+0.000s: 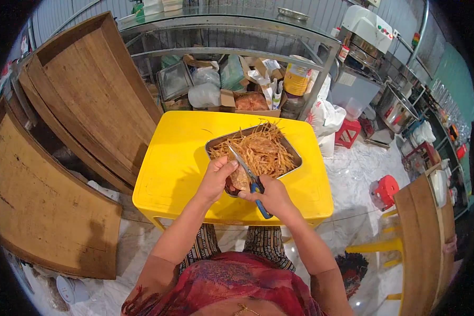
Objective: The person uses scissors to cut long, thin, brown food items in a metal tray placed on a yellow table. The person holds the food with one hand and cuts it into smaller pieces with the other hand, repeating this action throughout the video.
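My left hand (217, 175) pinches a flat brown dried piece of food (240, 179) over the near left part of a metal tray (296, 168). In my right hand (270, 193) is a pair of scissors (241, 160) with blue handles, its blades pointing away and to the left, close beside that piece. Thin brown strips (278, 162) are heaped in the tray, with a flat round piece (262, 145) lying on top of them. The tray rests on a yellow plastic table (173, 158). My fingers hide part of the held piece and the tray's near corner.
Wooden boards with raised rims (98, 79) lean at the left. Beyond the table stands a metal-framed glass-topped table (221, 19), with boxes and bags (205, 94) beneath. A red stool (386, 191) and a steel pot (397, 108) are at the right.
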A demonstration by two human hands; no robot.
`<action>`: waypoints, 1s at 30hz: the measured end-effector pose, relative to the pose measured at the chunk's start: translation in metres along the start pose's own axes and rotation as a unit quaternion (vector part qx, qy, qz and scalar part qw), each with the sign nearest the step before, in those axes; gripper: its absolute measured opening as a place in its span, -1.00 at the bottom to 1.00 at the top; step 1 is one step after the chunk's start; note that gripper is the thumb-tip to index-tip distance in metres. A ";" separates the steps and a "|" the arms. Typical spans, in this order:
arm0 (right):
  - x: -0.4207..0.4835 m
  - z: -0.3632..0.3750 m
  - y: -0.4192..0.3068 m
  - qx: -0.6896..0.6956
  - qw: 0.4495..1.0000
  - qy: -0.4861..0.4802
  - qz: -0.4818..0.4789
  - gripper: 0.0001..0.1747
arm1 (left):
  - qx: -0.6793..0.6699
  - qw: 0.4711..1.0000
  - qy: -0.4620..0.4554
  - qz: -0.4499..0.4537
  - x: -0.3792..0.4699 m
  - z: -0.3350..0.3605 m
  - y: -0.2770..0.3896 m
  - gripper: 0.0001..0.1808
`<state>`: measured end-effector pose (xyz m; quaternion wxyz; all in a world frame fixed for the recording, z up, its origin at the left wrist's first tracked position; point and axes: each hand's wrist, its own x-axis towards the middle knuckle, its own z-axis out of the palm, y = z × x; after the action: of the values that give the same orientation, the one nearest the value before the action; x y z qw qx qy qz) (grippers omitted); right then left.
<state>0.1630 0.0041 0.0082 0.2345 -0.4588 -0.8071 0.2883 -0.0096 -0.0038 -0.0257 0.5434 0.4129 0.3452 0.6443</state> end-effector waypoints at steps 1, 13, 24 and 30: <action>0.000 0.000 0.000 -0.002 1.000 0.001 -0.003 -0.44 | -0.009 1.000 -0.011 -0.010 0.000 -0.002 0.000 -0.85; 0.003 -0.003 0.010 0.138 0.984 -0.077 0.085 -0.54 | -0.005 0.998 0.051 0.020 0.004 0.008 0.003 -0.81; -0.018 -0.002 0.019 0.354 0.907 -0.204 0.105 -0.60 | 0.063 0.991 0.112 0.042 0.015 -0.018 0.042 -0.78; -0.017 0.001 0.024 0.320 0.914 -0.222 0.110 -0.60 | 0.075 0.991 0.095 0.056 0.016 -0.017 0.037 -0.79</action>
<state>0.1848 -0.0013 -0.0107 0.1504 -0.3691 -0.6473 0.6498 -0.0413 0.0055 0.0027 0.4388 0.4085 0.4189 0.6819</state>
